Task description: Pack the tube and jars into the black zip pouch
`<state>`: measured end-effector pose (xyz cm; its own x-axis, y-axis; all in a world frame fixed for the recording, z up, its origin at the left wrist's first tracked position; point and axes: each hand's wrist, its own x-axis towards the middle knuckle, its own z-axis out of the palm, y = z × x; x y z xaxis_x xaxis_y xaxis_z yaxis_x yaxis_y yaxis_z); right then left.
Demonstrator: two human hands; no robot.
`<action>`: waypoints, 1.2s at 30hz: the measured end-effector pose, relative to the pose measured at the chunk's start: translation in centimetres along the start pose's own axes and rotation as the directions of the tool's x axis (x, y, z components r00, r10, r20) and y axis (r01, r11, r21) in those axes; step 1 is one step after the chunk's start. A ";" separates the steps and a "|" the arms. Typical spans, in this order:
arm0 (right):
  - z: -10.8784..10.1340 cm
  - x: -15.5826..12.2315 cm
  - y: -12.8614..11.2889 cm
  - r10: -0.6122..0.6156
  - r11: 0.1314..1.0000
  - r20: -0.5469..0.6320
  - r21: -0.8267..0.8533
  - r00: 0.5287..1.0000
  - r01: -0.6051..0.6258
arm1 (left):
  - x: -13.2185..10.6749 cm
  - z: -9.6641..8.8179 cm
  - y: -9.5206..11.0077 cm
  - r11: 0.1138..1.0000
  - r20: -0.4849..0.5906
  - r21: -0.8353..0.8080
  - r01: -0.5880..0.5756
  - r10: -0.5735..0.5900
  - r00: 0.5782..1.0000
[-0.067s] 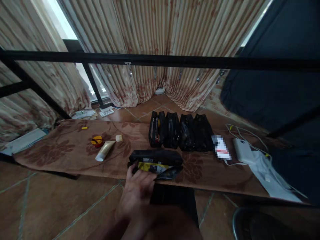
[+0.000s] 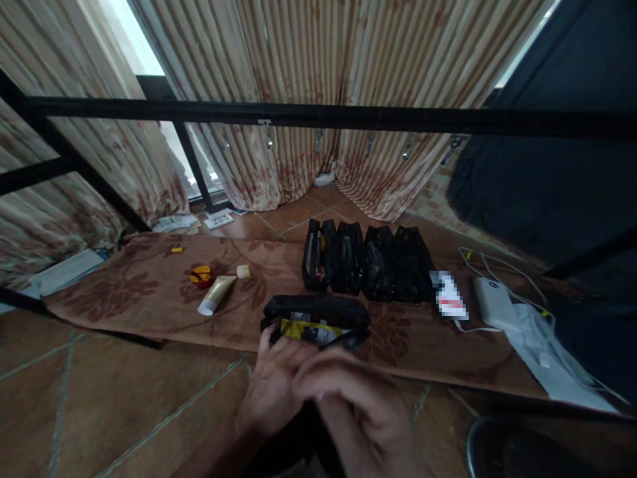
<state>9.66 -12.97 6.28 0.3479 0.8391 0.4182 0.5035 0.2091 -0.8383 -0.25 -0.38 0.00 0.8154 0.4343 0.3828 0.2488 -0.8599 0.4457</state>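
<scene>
Brown patterned cloth point(image 2: 119, 292) lies beneath a row of black cases point(image 2: 378, 265), whose dark contents are hard to make out. On the person's side of that row, reaching past its left end, lies an open black pouch point(image 2: 318, 307). Its long axis runs left to right, crosswise to the cases; its mouth faces up and toward the person. The right hand point(image 2: 358, 405), blurred and nearer the person than the row, overlaps the left; its fingers are curled, and I cannot tell whether they hold anything. The left hand point(image 2: 276, 385) has its fingers close together at the pouch's near rim; whether they clamp it is unclear. Inside, a yellow packet point(image 2: 298, 328) is partly hidden. Left of the row lies a gold tube point(image 2: 217, 295).
</scene>
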 end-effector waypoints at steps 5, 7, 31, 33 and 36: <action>-2.8 2.7 6.1 0.124 0.918 -0.283 -0.331 0.951 -0.218 | -0.6 -0.1 0.6 1.000 0.098 0.004 0.029 -0.029 0.995; -3.6 3.0 8.1 0.132 0.849 -0.327 -0.450 0.936 -0.277 | -0.7 -0.2 0.6 1.000 0.154 -0.009 0.025 -0.023 0.988; -3.1 4.7 7.2 0.622 0.616 -0.185 -0.484 0.761 -0.622 | 0.6 -5.9 -6.7 0.966 -0.064 0.259 0.000 0.017 0.998; -2.2 3.7 7.0 0.654 0.609 -0.170 -0.460 0.737 -0.646 | 1.4 -5.8 -7.8 0.956 -0.111 0.292 0.016 0.017 0.994; -0.7 2.6 7.2 0.634 0.611 -0.111 -0.535 0.765 -0.584 | 2.0 -5.0 -9.2 0.970 -0.125 0.229 0.078 -0.050 0.991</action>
<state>14.74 -9.67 1.56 0.6730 0.7191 -0.1729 0.5274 -0.6305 -0.5694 -3.56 9.72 0.75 0.7301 0.5067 0.4585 0.4246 -0.8621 0.2767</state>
